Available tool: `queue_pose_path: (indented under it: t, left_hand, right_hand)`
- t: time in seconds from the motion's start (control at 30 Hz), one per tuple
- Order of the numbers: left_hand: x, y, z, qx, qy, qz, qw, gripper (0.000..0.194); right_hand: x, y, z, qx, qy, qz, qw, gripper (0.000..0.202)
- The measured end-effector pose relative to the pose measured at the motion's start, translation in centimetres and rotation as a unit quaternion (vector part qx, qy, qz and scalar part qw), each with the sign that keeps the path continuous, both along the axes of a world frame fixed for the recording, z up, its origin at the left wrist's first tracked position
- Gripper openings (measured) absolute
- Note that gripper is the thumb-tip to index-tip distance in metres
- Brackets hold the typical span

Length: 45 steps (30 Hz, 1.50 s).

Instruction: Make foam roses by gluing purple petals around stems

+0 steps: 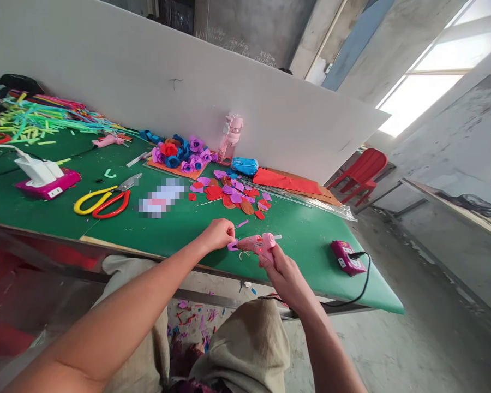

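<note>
Both of my hands work close to the near edge of the green worktop (311,221), right of its midpoint. My right hand (285,270) is wrapped round the handle of a pink glue gun (262,245), a translucent stick protruding from its rear and its nozzle pointing leftward. My left hand (219,233) pinches a small purple piece (232,246) between the fingertips, at the nozzle; I cannot tell whether the two touch. A thin purple strip (241,224) lies just beyond my left fingers. Toward the far edge are scattered loose petals (235,191) in red, purple and brown; left of these, finished flowers (180,153) are heaped on an orange sheet. Behind the petals, along the far edge, stand a pink bottle (230,141) and, beside it, a blue pouch (245,166). Yellow-and-red-handled cutters (106,199) rest toward the left, with a second pink glue gun (108,140) beyond them. A magenta power block (347,257) sits near the right end, its black cord passing over the near edge.
</note>
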<state>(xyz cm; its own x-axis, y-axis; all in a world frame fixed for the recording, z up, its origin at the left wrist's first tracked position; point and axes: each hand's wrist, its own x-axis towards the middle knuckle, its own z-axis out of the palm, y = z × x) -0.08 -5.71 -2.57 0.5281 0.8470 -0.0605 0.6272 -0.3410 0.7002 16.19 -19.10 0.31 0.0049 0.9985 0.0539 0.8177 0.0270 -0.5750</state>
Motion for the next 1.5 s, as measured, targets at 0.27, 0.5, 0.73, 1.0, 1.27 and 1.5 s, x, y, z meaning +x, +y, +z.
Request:
queue_pose_path:
  t: [0.27, 0.5, 0.73, 1.0, 1.27, 1.5]
  left_hand:
    - [0.01, 0.03, -0.02, 0.008, -0.003, -0.003, 1.000, 0.007]
    - [-0.03, -0.02, 0.09, 0.006, -0.001, -0.004, 1.000, 0.006]
    - [0.01, -0.04, 0.13, 0.007, 0.003, -0.003, 1.000, 0.006]
    - [-0.01, 0.07, -0.04, 0.010, 0.001, -0.007, 1.000, 0.004]
    - [0.05, 0.14, -0.35, 0.015, 0.004, -0.006, 1.000, 0.004]
    - [0.13, 0.15, -0.34, 0.015, 0.005, -0.001, 1.000, 0.004]
  right_hand:
    - [-0.30, 0.11, -0.01, -0.009, -0.003, 0.004, 1.000, 0.026]
    - [-0.59, 0.16, 0.28, -0.016, -0.001, 0.000, 1.000, 0.032]
    - [-0.77, 0.13, 0.48, -0.017, -0.010, -0.001, 1.000, 0.037]
    - [-0.75, 0.06, 0.66, -0.019, -0.021, -0.015, 0.999, 0.028]
    - [-0.37, 0.07, 0.49, -0.011, -0.029, -0.012, 0.999, 0.026]
    - [-0.12, -0.01, 0.45, 0.000, -0.027, -0.023, 0.999, 0.023]
